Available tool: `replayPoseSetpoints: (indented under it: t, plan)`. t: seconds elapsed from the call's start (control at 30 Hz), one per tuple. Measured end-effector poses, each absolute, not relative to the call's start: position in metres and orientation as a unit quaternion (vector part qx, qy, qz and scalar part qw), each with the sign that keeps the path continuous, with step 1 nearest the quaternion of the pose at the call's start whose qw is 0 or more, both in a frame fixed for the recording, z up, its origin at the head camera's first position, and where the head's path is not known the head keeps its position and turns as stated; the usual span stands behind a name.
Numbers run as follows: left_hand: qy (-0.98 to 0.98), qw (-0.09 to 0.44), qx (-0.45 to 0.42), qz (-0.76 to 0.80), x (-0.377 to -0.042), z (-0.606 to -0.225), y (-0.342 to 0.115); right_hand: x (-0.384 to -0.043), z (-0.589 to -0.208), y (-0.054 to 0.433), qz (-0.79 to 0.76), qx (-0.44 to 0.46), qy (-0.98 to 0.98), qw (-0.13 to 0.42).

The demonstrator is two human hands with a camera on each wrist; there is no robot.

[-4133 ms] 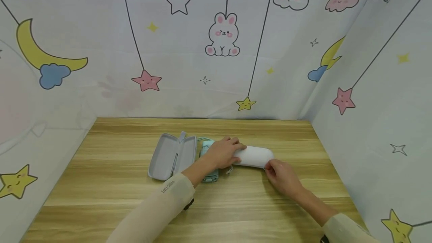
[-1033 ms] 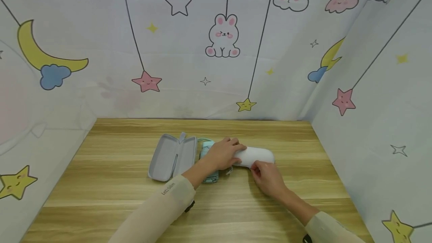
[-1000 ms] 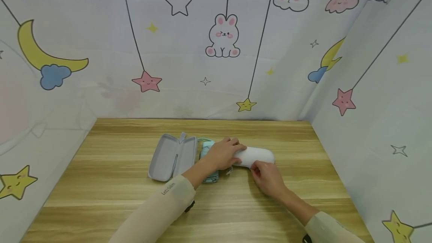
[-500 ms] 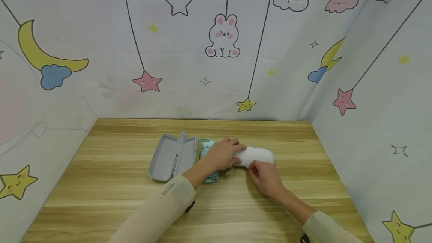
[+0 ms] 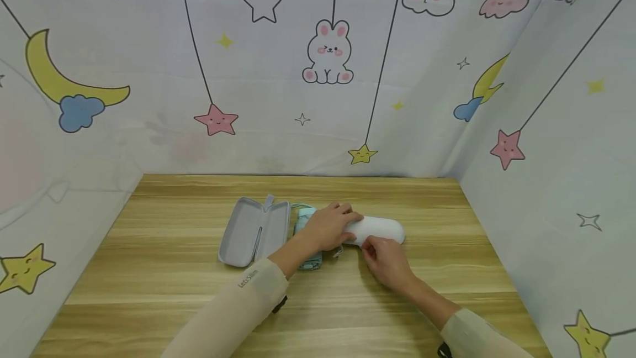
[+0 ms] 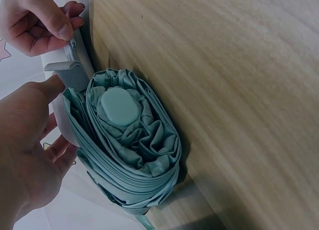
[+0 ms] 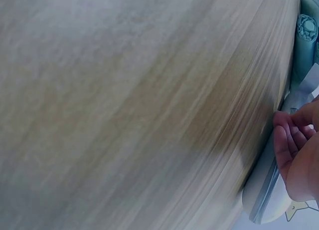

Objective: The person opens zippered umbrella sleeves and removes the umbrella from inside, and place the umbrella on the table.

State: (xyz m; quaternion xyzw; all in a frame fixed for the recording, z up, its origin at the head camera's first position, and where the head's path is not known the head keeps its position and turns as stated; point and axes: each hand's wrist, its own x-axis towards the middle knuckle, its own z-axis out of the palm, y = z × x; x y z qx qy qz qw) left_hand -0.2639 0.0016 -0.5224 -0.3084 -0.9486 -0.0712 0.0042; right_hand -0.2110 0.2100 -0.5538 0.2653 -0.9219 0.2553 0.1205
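A white zippered case (image 5: 380,229) with rounded ends lies on the table. My left hand (image 5: 328,228) holds its left end, thumb on the near side and fingers over the top. At the near edge my right hand (image 5: 390,261) pinches what looks like the zipper pull on the seam; the fingertips cover most of it. A short grey strap (image 6: 73,76) sticks out from the case's end beside the left thumb. Just left of the case lies a folded teal umbrella (image 6: 149,185), partly hidden under my left wrist in the head view.
A grey hard case (image 5: 238,236) lies spread apart on the wooden table (image 5: 174,291), left of the umbrella. White cloth walls (image 5: 278,87) with cartoon prints stand at the back and sides.
My right hand has slid left along the near edge of the white case, from its right end towards my left hand. The left hand and the case have stayed in place.
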Motion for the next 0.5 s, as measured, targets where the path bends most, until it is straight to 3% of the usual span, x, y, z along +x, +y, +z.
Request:
replayPoseSetpoints:
  t: [0.5]
  plan:
    - [-0.948,0.006,-0.31,-0.069,-0.2624,-0.52,0.0014,-0.2111,-0.5559,0.2036,0.259,0.267,-0.92,0.126]
